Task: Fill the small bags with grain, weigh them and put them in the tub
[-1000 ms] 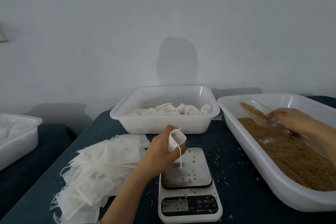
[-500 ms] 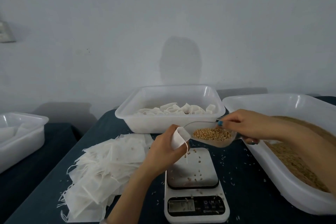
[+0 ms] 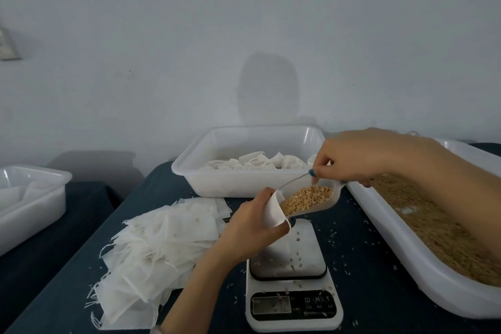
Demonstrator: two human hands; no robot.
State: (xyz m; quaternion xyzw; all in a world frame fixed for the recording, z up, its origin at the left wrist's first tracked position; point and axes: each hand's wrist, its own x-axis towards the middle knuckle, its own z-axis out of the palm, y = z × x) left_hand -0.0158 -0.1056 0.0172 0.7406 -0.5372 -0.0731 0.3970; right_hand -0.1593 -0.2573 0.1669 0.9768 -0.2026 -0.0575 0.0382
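My left hand (image 3: 250,228) grips a small white bag (image 3: 273,210) with its mouth held open, just above the white scale (image 3: 292,279). My right hand (image 3: 357,160) holds a clear scoop (image 3: 311,199) full of brown grain, tilted so its lip sits at the bag's mouth. A few grains lie on the scale's platform. The white tub (image 3: 244,184) behind the scale holds several filled bags. A long white tray (image 3: 423,260) of grain lies at the right.
A heap of flat empty bags (image 3: 162,247) lies on the dark cloth left of the scale. Another white tub (image 3: 32,203) stands on a separate surface at far left. Loose grains are scattered over the cloth. A pale wall is close behind.
My right hand lifted the scoop out of the grain tray and brought it left, full, to the bag's mouth. The left hand kept holding the bag over the scale.
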